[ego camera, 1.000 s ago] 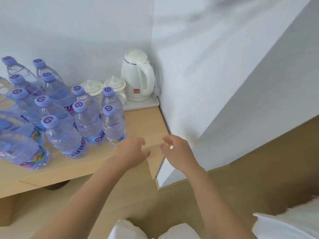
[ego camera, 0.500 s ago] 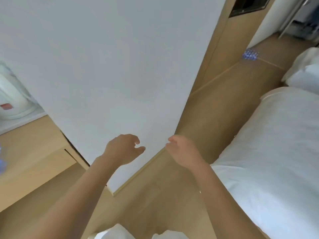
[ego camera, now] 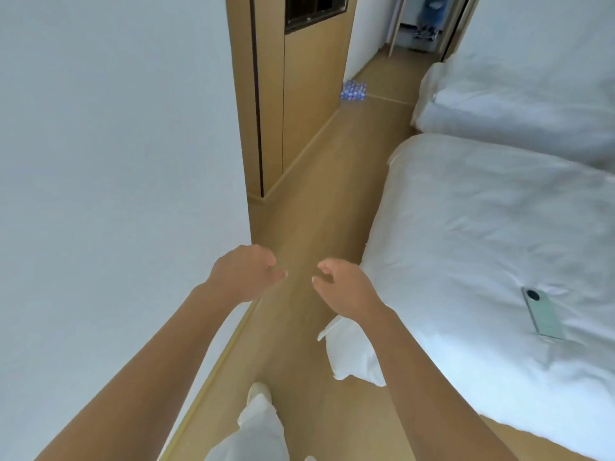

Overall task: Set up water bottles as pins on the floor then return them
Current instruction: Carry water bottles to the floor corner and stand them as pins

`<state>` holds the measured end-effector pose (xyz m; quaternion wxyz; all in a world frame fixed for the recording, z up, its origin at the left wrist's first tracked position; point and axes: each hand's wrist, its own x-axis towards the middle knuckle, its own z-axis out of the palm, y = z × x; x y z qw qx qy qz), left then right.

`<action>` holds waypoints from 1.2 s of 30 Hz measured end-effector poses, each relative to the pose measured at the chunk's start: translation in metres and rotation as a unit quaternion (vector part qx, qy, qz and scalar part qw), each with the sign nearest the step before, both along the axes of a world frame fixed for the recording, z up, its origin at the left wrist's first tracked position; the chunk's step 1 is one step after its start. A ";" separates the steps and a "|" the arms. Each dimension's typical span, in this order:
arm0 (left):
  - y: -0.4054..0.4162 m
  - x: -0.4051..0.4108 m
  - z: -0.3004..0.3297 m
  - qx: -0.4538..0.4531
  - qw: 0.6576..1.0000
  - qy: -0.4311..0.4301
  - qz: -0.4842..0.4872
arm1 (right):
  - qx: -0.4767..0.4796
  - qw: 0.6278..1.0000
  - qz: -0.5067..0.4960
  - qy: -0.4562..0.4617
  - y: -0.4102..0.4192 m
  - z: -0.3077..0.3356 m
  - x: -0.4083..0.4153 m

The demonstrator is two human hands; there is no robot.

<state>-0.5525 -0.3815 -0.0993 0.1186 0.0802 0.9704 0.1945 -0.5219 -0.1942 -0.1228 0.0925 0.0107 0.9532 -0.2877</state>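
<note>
A small cluster of clear water bottles with purple caps (ego camera: 353,90) stands on the wooden floor far down the corridor, beside the wooden wall panel. My left hand (ego camera: 245,276) and my right hand (ego camera: 344,287) hover in front of me at waist height, a short gap between them. Both have loosely curled fingers and hold nothing. The bottles are far beyond both hands.
A white wall (ego camera: 116,194) runs along my left. A white bed (ego camera: 482,244) lies on my right with a green phone (ego camera: 544,316) on it, and a second bed (ego camera: 519,104) lies farther back. The wooden floor strip (ego camera: 319,201) runs between them. Someone's legs (ego camera: 427,18) show in the far doorway.
My view has swung right, away from the desk with the bottles and kettle, to look down the corridor. Both hands stay empty in front of me.
</note>
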 end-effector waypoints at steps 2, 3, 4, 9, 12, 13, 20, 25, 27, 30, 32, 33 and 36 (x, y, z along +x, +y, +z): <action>0.014 -0.030 0.001 0.000 1.000 -0.008 -0.023 | 0.005 1.000 -0.007 0.002 0.010 0.000 -0.024; 0.022 -0.047 0.001 -0.003 0.999 -0.011 -0.034 | 0.008 1.000 -0.011 0.002 0.015 0.000 -0.037; 0.029 -0.065 0.001 -0.002 0.999 -0.010 -0.045 | 0.010 1.000 -0.017 0.004 0.019 0.000 -0.052; 0.060 -0.157 -0.002 -0.005 0.995 0.011 -0.098 | 0.024 0.998 -0.052 0.008 0.040 0.001 -0.129; 0.069 -0.207 0.000 -0.025 0.990 0.016 -0.141 | 0.027 0.997 -0.070 -0.001 0.052 0.003 -0.171; 0.072 -0.227 0.000 -0.026 0.989 0.017 -0.146 | 0.026 0.997 -0.079 -0.003 0.056 0.003 -0.188; 0.091 -0.335 -0.004 -0.053 0.984 -0.009 -0.168 | 0.012 0.989 -0.149 -0.012 0.075 -0.002 -0.283; 0.118 -0.396 -0.017 -0.047 0.984 -0.030 -0.168 | 0.004 0.987 -0.159 -0.025 0.100 -0.012 -0.344; 0.132 -0.423 -0.021 -0.046 0.985 -0.036 -0.165 | -0.002 0.987 -0.160 -0.030 0.113 -0.017 -0.372; 0.159 -0.472 -0.025 -0.052 0.985 -0.041 -0.159 | -0.005 0.986 -0.162 -0.036 0.137 -0.024 -0.422; 0.180 -0.508 -0.026 -0.052 0.985 -0.042 -0.158 | -0.007 0.986 -0.162 -0.038 0.157 -0.027 -0.457; 0.193 -0.525 -0.025 -0.049 0.985 -0.043 -0.158 | -0.010 0.986 -0.160 -0.038 0.168 -0.027 -0.475; 0.231 -0.578 -0.018 -0.037 0.986 -0.048 -0.156 | -0.019 0.987 -0.152 -0.042 0.203 -0.025 -0.527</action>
